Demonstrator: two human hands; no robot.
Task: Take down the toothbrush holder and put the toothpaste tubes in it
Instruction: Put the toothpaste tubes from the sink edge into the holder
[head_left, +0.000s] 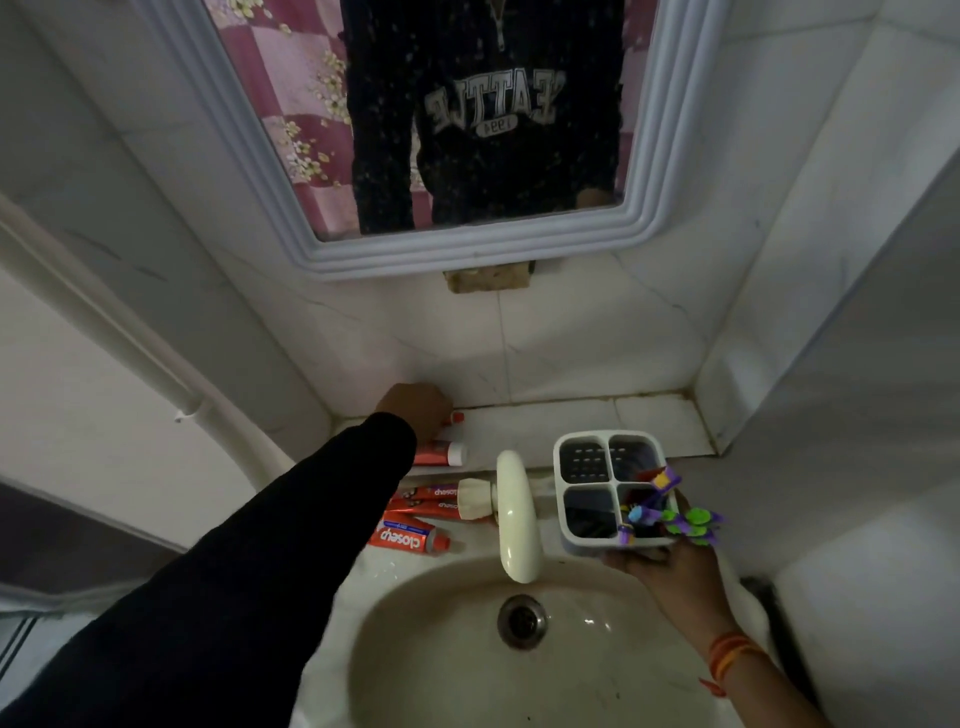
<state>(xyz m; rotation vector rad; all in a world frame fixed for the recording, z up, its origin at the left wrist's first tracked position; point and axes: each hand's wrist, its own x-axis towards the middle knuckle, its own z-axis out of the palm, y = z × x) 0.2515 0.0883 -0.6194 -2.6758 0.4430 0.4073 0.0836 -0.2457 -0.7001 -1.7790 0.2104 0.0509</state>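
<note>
My right hand (670, 569) holds the white toothbrush holder (563, 470) from below, to the right of the tap. The holder has four compartments, and colourful toothbrushes (670, 512) stick out of the near right one. My left hand (415, 408) reaches to the back ledge and closes on a red toothpaste tube with a red cap (456, 417). A second red tube with a white cap (441, 453) lies just in front of it. More red Closeup tubes (423, 498) lie on the sink rim left of the tap, the nearest one (408, 538) with a red cap.
A cream tap (514, 514) stands over the basin (415, 649) with its drain (522, 622). A white-framed mirror (467, 249) hangs on the tiled wall above the ledge (582, 421). A white pipe (104, 332) runs along the left wall.
</note>
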